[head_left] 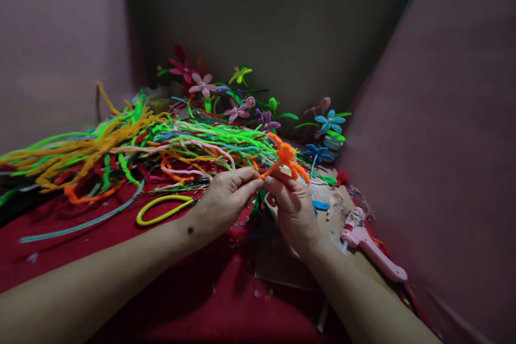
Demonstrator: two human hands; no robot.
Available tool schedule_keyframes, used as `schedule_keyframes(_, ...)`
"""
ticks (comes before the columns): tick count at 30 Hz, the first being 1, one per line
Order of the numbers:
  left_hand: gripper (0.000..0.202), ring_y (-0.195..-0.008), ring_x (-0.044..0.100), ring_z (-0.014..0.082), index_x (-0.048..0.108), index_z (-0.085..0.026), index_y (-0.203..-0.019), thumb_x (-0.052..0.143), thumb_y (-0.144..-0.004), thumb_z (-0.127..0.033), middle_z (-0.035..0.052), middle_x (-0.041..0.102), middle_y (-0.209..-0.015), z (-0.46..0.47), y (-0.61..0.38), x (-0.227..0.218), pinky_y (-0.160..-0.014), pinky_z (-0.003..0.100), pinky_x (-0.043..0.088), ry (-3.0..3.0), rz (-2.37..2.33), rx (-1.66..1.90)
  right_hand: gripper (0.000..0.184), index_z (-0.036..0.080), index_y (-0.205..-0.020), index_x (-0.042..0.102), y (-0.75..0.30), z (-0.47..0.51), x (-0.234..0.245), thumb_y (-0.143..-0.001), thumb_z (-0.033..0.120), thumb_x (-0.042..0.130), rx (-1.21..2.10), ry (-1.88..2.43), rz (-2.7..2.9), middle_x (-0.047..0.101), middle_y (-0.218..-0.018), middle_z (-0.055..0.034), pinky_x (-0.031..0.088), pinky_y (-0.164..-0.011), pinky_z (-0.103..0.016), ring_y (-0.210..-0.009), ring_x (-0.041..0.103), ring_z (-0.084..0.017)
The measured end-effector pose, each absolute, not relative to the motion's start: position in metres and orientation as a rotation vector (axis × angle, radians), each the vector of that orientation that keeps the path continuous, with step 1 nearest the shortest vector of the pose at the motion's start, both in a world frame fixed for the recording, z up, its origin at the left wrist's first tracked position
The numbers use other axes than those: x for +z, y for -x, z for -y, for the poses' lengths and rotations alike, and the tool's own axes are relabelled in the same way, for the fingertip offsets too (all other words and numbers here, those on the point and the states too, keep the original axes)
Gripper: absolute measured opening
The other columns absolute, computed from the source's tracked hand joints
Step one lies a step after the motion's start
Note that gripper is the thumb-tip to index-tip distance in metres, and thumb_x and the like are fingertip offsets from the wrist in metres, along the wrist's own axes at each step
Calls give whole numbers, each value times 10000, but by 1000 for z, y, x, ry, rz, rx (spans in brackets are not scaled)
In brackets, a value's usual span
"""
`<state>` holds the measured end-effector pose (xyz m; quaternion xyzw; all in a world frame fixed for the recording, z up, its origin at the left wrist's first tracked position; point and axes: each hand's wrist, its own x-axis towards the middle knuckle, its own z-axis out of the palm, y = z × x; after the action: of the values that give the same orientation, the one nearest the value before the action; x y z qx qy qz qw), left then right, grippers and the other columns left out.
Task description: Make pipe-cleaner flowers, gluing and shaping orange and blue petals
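Observation:
An orange pipe-cleaner flower [285,155] is held up in the middle of the view, its head above my fingers and petals spreading outward. My left hand [226,196] is closed, thumb and forefinger pinching the orange stem end at the left. Right beside it, my right hand [293,207] pinches the same piece just under the flower head. The fingertips of both hands nearly meet. Behind my left hand lies a big heap of colored pipe cleaners [100,142], mostly green, yellow and orange.
Yellow-handled scissors [163,209] lie left of my hands on the red cloth [169,301]. A pink glue gun [373,247] rests on cardboard [282,266] at the right. Finished flowers, one pink [202,85] and one blue [330,121], stand at the back near a small jar [332,146].

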<state>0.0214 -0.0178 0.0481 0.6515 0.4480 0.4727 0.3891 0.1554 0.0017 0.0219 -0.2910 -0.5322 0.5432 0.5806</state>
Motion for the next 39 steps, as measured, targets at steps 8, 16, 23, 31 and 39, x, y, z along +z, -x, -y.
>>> schedule_keyframes(8,144,-341,163,10,519,-171,-755,566,-811,-295,-96,331,-458,13,-19,40,-376,160,165,-966,-698,977,191,202,-817,707,-152,-6,14,-653,299,704,1612,619,986,568,-609,31,288,-431,-196,-487,391,-67)
schedule_keyframes(16,227,-358,229,32,508,-164,-692,493,-850,-326,-77,353,-486,13,-18,42,-381,176,231,-1254,-782,930,106,187,-707,699,-153,-10,15,-638,267,712,1595,622,945,580,-578,28,289,-418,-189,-464,395,-58)
schedule_keyframes(23,140,-560,466,89,567,-164,-770,472,-853,-224,-8,535,-650,17,-15,29,-546,197,375,-2191,-1240,1282,121,184,-740,698,-151,-5,13,-634,238,723,1450,699,974,592,-643,25,287,-436,-185,-509,384,-58)
schedule_keyframes(31,121,-716,565,135,545,-127,-918,435,-889,-171,47,590,-772,7,-12,17,-644,224,447,-2715,-1236,1437,127,177,-736,649,-149,-4,11,-650,250,709,1366,714,965,552,-632,37,269,-445,-190,-524,375,-64)
schedule_keyframes(39,199,-665,543,120,579,-153,-857,381,-875,-147,27,582,-739,8,-10,20,-599,218,427,-2625,-1281,1181,149,197,-781,659,-146,1,13,-649,246,708,1356,689,992,603,-725,25,324,-492,-205,-595,440,-91)
